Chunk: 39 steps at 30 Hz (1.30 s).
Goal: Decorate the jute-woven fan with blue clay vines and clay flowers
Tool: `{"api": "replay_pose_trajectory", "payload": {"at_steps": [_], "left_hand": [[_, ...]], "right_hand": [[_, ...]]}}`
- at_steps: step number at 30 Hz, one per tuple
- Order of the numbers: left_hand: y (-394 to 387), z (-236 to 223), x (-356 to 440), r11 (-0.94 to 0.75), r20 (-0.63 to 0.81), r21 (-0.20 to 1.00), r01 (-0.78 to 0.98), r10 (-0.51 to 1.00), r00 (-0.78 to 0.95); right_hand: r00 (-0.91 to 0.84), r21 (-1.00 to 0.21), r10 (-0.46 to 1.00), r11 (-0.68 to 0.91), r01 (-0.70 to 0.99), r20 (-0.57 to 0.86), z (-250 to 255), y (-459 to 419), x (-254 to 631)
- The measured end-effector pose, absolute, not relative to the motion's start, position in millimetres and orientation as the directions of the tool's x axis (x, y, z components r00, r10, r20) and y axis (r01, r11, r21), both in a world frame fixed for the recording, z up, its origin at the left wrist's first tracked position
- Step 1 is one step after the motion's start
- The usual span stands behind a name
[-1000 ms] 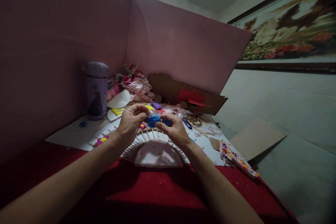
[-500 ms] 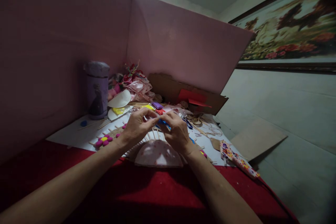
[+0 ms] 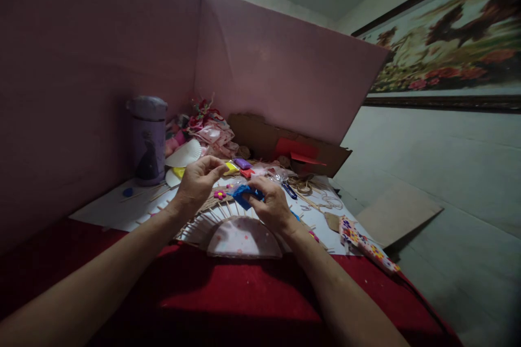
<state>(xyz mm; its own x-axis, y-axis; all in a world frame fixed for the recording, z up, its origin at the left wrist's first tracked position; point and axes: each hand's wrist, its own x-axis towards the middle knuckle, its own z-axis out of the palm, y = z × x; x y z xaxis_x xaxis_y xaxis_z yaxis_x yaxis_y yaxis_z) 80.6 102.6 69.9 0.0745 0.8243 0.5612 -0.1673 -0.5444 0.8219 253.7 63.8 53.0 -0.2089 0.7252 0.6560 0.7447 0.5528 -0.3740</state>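
Note:
My right hand (image 3: 272, 203) is closed on a blue packet of what looks like modelling clay (image 3: 242, 197), its clear wrapper showing at the top. To its left, my left hand (image 3: 199, 181) is raised in a pinch, thumb against fingertips; anything between them is too small to make out. Below both hands lies a fan-shaped craft piece with thin sticks (image 3: 203, 222) spreading from a pale, dotted half-round base (image 3: 244, 238). A small pink flower with a yellow centre (image 3: 220, 194) sits on its outer band, just left of the blue packet.
Behind my hands lie yellow (image 3: 232, 168), purple (image 3: 243, 163) and red packets (image 3: 246, 173). A purple flask (image 3: 148, 141) stands left, near white fluted paper (image 3: 185, 153). A flower-patterned tool with a cord (image 3: 368, 246) lies right, on the red cloth's (image 3: 228, 293) edge. Pink panels (image 3: 280, 65) rise behind.
My hands have moved apart: the left has gone left and slightly up, away from the blue packet. The right still grips the packet, which now shows more fully.

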Motion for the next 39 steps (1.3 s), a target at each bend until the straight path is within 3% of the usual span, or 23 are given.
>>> {"api": "replay_pose_trajectory", "payload": {"at_steps": [4, 11, 17, 26, 30, 35, 39], "left_hand": [[103, 68, 82, -0.579, 0.587, 0.808, -0.108, 0.777, 0.226], [97, 70, 82, -0.388, 0.438, 0.899, -0.204, 0.801, 0.409], [92, 73, 84, -0.428, 0.481, 0.877, -0.220, 0.803, 0.352], [96, 70, 86, -0.493, 0.538, 0.839, -0.230, 0.814, 0.218], [97, 71, 84, -0.483, 0.529, 0.846, -0.225, 0.813, 0.242], [97, 69, 84, -0.395, 0.441, 0.897, -0.197, 0.829, 0.345], [98, 67, 85, -0.430, 0.455, 0.890, -0.148, 0.845, 0.282]], "right_hand": [[-0.216, -0.445, 0.713, 0.614, 0.652, 0.668, 52, 65, 253], [-0.304, -0.532, 0.731, 0.663, 0.526, 0.610, 49, 68, 254], [-0.350, -0.600, 0.744, 0.667, 0.442, 0.569, 50, 67, 254], [-0.255, -0.528, 0.741, 0.636, 0.564, 0.621, 56, 61, 251], [-0.178, -0.465, 0.711, 0.606, 0.645, 0.680, 56, 61, 254], [-0.096, -0.477, 0.695, 0.581, 0.659, 0.713, 56, 62, 254], [-0.132, -0.429, 0.688, 0.578, 0.694, 0.714, 57, 61, 252]]}}
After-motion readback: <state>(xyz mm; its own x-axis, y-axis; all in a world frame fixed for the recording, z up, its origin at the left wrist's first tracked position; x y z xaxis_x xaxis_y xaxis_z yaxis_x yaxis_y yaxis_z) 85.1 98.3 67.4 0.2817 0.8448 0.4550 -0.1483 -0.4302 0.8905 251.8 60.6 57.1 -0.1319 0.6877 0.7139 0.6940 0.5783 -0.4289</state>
